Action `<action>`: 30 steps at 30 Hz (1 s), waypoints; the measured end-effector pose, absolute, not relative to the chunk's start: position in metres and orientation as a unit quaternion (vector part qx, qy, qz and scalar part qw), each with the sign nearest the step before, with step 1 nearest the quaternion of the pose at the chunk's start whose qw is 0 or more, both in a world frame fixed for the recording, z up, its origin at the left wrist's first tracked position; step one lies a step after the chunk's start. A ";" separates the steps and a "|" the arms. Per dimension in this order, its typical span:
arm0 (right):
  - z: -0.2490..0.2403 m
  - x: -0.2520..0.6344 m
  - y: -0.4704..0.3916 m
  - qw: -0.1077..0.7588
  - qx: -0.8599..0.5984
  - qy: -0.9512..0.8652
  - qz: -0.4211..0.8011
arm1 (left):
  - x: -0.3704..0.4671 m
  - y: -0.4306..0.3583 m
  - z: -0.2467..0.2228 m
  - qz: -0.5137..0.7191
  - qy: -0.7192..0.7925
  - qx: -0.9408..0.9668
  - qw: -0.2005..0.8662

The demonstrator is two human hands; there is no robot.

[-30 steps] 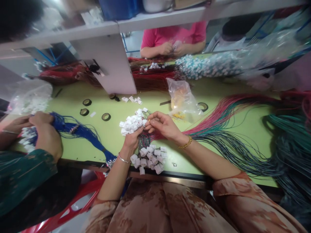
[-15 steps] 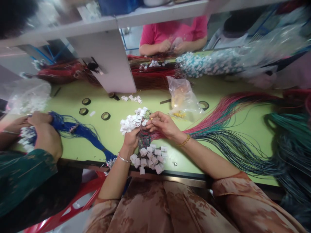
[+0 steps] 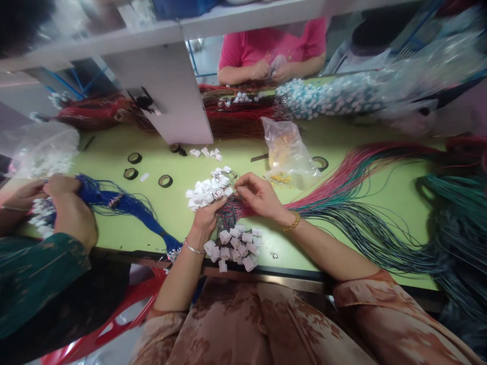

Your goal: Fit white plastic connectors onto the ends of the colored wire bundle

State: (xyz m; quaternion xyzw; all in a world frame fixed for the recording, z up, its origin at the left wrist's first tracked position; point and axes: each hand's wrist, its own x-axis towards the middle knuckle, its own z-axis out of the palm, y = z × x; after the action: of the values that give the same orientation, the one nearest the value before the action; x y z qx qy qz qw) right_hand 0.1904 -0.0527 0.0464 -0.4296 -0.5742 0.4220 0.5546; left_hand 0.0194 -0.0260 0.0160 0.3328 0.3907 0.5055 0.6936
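My left hand (image 3: 206,217) is closed round a bunch of wires just below a cluster of white connectors (image 3: 208,190). To its right, my right hand (image 3: 255,195) has thumb and fingertips pinched together beside the connectors; whatever lies between them is too small to make out. A second group of white connectors (image 3: 236,248) rests on the table near its front edge, below my hands. Pink, green and dark wires (image 3: 327,195) run from the bunch to the right. A clear bag with yellow pieces (image 3: 283,152) lies beyond my right hand.
Tape rolls (image 3: 165,181) and loose white connectors (image 3: 205,152) lie on the green table (image 3: 182,228). At the left, a person's hands (image 3: 63,197) hold blue wires (image 3: 140,218). A grey partition (image 3: 171,91) stands ahead; another person (image 3: 274,50) sits opposite.
My right hand has shifted slightly, and the small yellow piece at its fingertips is no longer visible. My left hand has turned the connector cluster a little.
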 end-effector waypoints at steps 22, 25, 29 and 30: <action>0.046 0.188 -0.055 0.499 -0.459 -0.704 0.210 | 0.018 -0.028 0.005 0.517 0.390 0.415 0.639; 0.047 0.188 -0.055 0.502 -0.459 -0.701 0.216 | 0.018 -0.028 0.005 0.512 0.388 0.410 0.648; 0.048 0.187 -0.057 0.511 -0.468 -0.673 0.258 | 0.018 -0.028 0.002 0.513 0.392 0.414 0.642; 0.048 0.186 -0.057 0.512 -0.472 -0.665 0.271 | 0.018 -0.028 0.001 0.513 0.394 0.416 0.640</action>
State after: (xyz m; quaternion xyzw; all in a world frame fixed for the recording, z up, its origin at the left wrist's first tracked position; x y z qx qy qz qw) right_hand 0.1864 -0.0571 0.0484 -0.4716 -0.6648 0.2706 0.5122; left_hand 0.0176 -0.0279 0.0012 0.4159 0.3936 0.5126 0.6398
